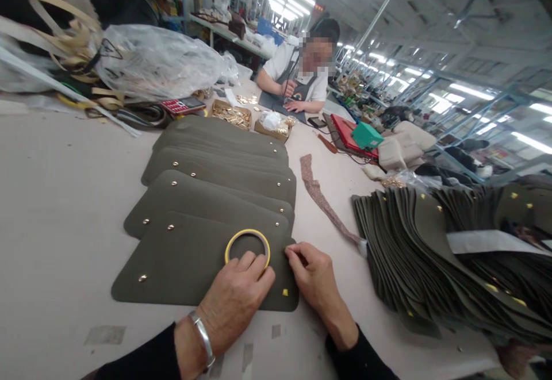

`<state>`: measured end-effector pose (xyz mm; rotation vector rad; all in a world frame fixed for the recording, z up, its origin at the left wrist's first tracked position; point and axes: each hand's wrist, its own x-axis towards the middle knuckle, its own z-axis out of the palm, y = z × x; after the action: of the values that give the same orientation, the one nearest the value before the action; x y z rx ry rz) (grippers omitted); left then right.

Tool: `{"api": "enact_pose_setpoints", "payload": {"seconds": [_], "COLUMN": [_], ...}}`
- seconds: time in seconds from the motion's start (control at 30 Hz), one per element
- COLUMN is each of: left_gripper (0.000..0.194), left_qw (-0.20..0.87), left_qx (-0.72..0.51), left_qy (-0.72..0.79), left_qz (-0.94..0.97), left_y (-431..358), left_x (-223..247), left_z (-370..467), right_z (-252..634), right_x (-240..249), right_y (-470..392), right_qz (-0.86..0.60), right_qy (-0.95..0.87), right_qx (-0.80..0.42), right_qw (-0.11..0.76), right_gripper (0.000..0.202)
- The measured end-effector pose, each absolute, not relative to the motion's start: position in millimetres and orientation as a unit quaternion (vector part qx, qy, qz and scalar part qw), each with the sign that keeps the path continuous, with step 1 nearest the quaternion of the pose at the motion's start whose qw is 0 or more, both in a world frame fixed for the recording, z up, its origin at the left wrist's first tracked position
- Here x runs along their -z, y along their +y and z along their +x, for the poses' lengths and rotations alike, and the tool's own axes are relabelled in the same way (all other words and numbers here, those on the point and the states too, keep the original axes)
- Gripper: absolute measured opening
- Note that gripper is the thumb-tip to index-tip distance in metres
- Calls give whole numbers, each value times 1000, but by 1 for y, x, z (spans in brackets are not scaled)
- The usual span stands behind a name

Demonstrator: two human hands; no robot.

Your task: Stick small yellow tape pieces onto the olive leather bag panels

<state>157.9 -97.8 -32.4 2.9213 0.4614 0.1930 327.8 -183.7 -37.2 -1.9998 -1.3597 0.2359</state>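
A dark olive panel (190, 265) with rounded corners lies flat nearest me, with gold studs near its left side and a small yellow tape piece (285, 292) near its lower right corner. My left hand (237, 296) rests over the panel, its fingers closed on a roll of yellow tape (226, 248) that stands out above the knuckles. At the panel's right edge, my right hand (313, 271) pinches a tiny yellow bit (286, 249) between thumb and index finger. More olive panels (202, 199) with gold studs overlap behind the front one.
A thick row of olive panels (405, 259) fills the right side. A brown speckled strip (321, 199) lies between the panels. Boxes of gold parts (232, 115), plastic bags (159, 64) and a red case (347, 134) sit farther back. Across the table, a person (302, 75) handles dark material.
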Motion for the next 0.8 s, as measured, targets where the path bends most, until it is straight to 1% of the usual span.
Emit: {"api": "enact_pose_setpoints", "payload": {"seconds": [0.13, 0.2, 0.27, 0.33, 0.37, 0.4, 0.43, 0.5, 0.53, 0.6, 0.67, 0.7, 0.8], "left_gripper": [7, 6, 6, 6, 6, 6, 6, 6, 6, 6, 6, 6, 6], "left_qw": [101, 105, 103, 106, 109, 112, 115, 116, 116, 115, 116, 117, 117], "left_qx": [-66, -69, -77, -81, -82, -83, -85, -89, -90, -92, -92, -92, -93], "left_qy": [155, 155, 156, 157, 157, 156, 155, 154, 154, 156, 157, 156, 151], "left_qz": [980, 980, 979, 979, 978, 978, 978, 977, 977, 977, 976, 977, 977], "left_y": [-98, -98, -98, -98, -98, -98, -98, -99, -99, -99, -98, -99, -99], "left_x": [35, 35, 34, 33, 33, 32, 32, 33, 33, 34, 34, 34, 33], "left_z": [158, 158, 158, 159, 159, 158, 158, 158, 158, 157, 157, 157, 157], "right_z": [327, 329, 333, 339, 341, 344, 346, 349, 350, 349, 346, 345, 341], "right_x": [39, 40, 40, 40, 40, 39, 38, 35, 34, 30, 26, 24, 18], "right_y": [-178, -175, -173, -174, -175, -178, -181, -187, -189, -190, -187, -183, -172], "right_qz": [-779, -796, -812, -810, -805, -799, -791, -758, -733, -687, -684, -698, -759], "right_qy": [-529, -493, -422, -350, -334, -344, -384, -517, -587, -686, -710, -700, -634], "right_qx": [-61, -104, -192, -273, -285, -274, -240, -141, -95, -39, -21, -23, -66], "right_qw": [331, 335, 354, 384, 400, 411, 413, 371, 330, 237, 169, 149, 134], "right_gripper": [19, 19, 16, 35, 42, 42, 34, 17, 16, 20, 22, 22, 18]}}
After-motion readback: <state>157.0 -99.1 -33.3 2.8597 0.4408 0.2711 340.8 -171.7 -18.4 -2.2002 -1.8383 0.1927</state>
